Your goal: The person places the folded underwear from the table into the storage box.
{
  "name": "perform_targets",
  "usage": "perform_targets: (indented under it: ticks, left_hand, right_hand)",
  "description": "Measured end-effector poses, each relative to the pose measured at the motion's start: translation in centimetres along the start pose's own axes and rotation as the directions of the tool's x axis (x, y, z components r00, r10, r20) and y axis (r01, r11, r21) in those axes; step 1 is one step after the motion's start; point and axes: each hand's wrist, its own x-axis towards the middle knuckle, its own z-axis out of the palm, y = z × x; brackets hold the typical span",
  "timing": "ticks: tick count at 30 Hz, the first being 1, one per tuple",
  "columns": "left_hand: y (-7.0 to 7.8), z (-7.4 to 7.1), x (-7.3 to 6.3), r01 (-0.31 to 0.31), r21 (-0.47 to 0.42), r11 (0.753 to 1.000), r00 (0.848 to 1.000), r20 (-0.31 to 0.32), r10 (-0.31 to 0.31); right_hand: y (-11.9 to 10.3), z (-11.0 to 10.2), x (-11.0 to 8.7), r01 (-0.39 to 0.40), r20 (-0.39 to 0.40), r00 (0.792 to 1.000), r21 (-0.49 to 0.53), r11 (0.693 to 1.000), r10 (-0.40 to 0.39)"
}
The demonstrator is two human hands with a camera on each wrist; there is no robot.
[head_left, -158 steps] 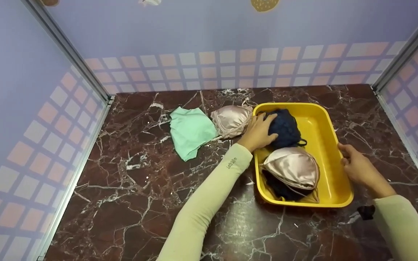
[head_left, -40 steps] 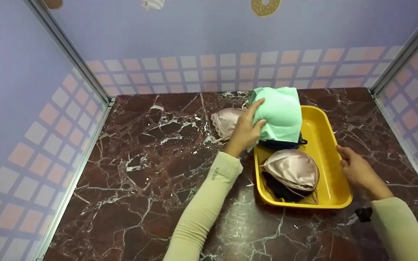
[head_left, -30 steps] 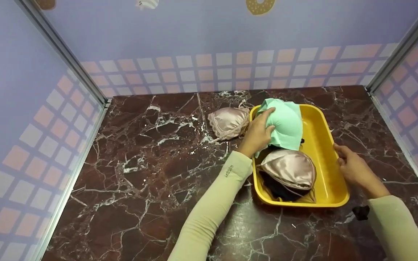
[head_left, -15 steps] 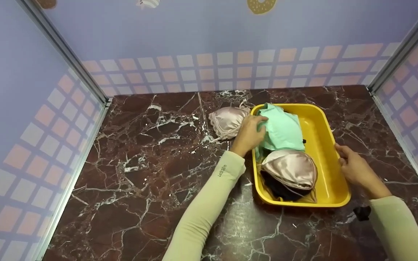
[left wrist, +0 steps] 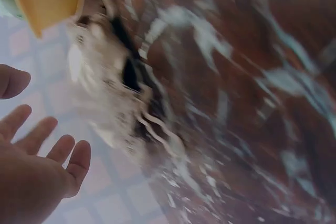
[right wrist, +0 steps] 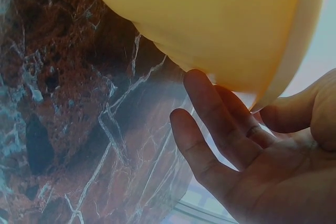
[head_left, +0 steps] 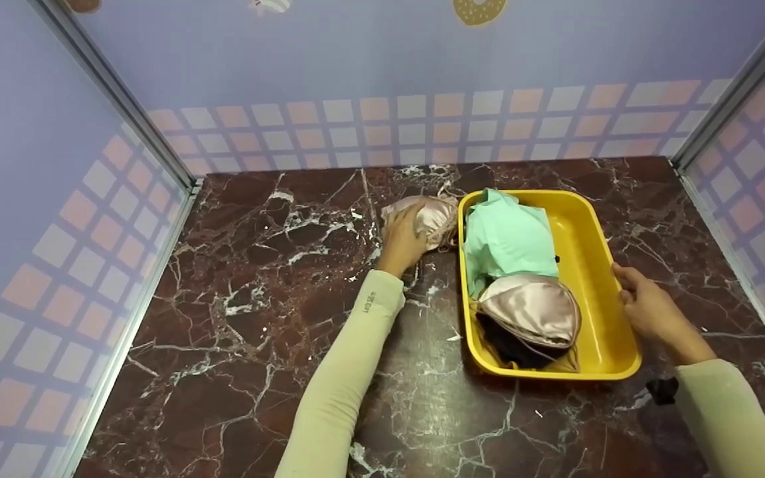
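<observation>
With fingers spread and loosely bent, my left hand (head_left: 402,240) is over a pink satin bra (head_left: 437,219) with lace edging, left of the yellow basin (head_left: 585,259). The left wrist view has a gap between those fingers and the lacy bra (left wrist: 107,87), which is blurred. My right hand (head_left: 655,309) pinches the basin's right rim; thumb and fingers meet its edge in the right wrist view. Inside the basin lie a mint-green bra (head_left: 514,236), a pink satin bra (head_left: 538,305) and a black garment (head_left: 515,345) partly beneath it. A dark strap end peeks out beside the mint cloth.
Everything stands on a dark red marble-patterned table (head_left: 276,299). A patterned back wall (head_left: 329,79) and side walls enclose it. A small black object (head_left: 663,390) sits beside the right sleeve.
My left hand brought the mint-green bra from the table into the basin over the navy bra, released it, then moved left to the pink satin bra. My right hand stayed at the rim.
</observation>
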Motion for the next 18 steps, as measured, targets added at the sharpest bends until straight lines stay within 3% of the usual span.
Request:
perform_targets:
  ticks: [3,8,18]
  left_hand:
    - [-0.5,-0.2,-0.1,0.027,0.05,0.998,0.998,0.051,-0.029]
    - [-0.8,-0.3,-0.3,0.037,0.123,0.992,0.996,0.076,-0.046]
    - [-2.5,0.0,-1.0,0.095,0.146,0.985,0.986,0.124,-0.114]
  right_hand:
    - [-0.1,0.1,0.0,0.002,0.004,1.0,-0.019,1.0,-0.002]
    - [-0.2,0.1,0.0,-0.007,0.005,1.0,-0.011,1.0,0.007]
    - [-0.3,0.1,-0.1,-0.031,-0.003,1.0,-0.003,1.0,0.031]
